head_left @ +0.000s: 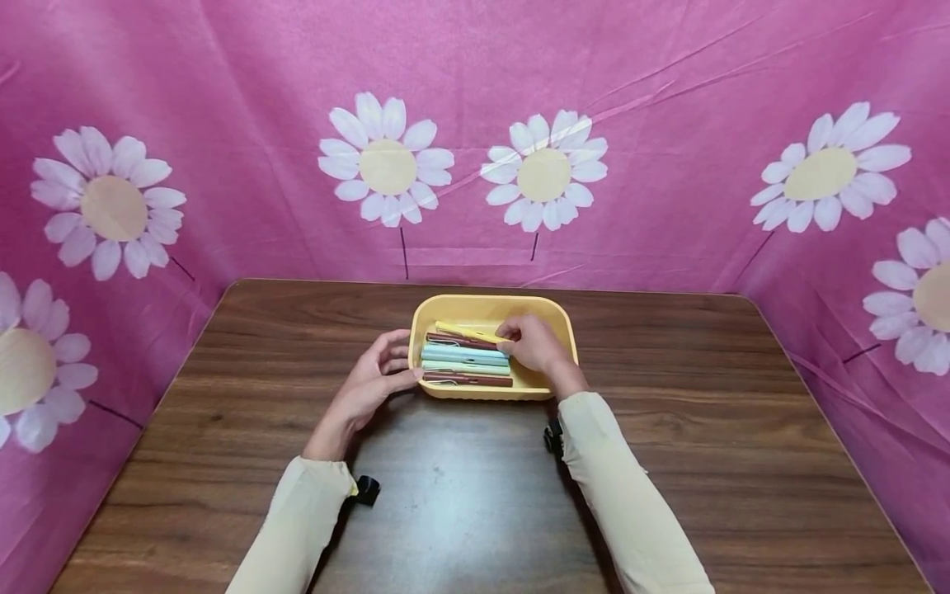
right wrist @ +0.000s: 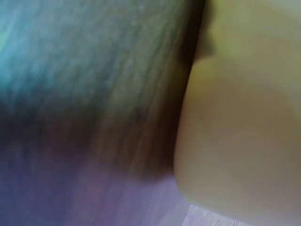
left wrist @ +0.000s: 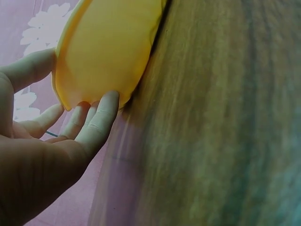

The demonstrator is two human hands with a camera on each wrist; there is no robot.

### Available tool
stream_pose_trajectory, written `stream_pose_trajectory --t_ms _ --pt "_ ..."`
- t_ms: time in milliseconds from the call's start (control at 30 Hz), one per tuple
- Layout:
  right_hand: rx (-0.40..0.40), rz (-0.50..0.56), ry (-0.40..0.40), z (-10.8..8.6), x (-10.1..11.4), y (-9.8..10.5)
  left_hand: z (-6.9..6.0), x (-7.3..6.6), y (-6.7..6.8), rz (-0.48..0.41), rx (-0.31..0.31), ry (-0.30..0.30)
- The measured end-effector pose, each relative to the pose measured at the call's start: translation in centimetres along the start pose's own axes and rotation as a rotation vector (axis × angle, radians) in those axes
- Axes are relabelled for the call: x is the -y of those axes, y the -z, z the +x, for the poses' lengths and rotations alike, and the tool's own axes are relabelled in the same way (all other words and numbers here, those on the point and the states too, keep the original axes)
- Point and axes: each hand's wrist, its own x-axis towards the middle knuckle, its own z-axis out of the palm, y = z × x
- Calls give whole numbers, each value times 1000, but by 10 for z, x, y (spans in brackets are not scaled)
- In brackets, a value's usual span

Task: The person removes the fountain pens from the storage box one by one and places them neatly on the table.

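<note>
A yellow plastic bin (head_left: pixel 419 309) stands near the far edge of the table, with several pens lying crosswise in it. My right hand (head_left: pixel 533 342) reaches in over the bin's right side and pinches the right end of a yellow pen (head_left: pixel 467 332). Closer to me lie a dark red pen (head_left: pixel 453 339), light blue pens (head_left: pixel 463 355), a pale green pen (head_left: pixel 463 368) and another dark red pen (head_left: pixel 467 380). Against the bin's left end, my left hand (head_left: pixel 371 375) rests with spread, relaxed fingers. The right wrist view shows only the bin's blurred outer wall (right wrist: pixel 240 122); that hand is hidden there.
Beneath the bin is a dark wood-grain table (head_left: pixel 705 462) with rounded far corners. A pink cloth (head_left: pixel 460 66) printed with white flowers hangs behind it and along both sides. A black strap mount (head_left: pixel 367 491) sits at the left sleeve cuff, another (head_left: pixel 552 436) at the right.
</note>
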Motion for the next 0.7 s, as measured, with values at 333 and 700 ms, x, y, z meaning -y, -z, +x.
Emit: stream_pose_trajectory --t_ms 333,700 --pt "-86 -3 -12 -4 3 3 1 0 1 34 -8 3" --pt "-172 69 17 -8 3 10 0 -3 -1 41 -3 -10"
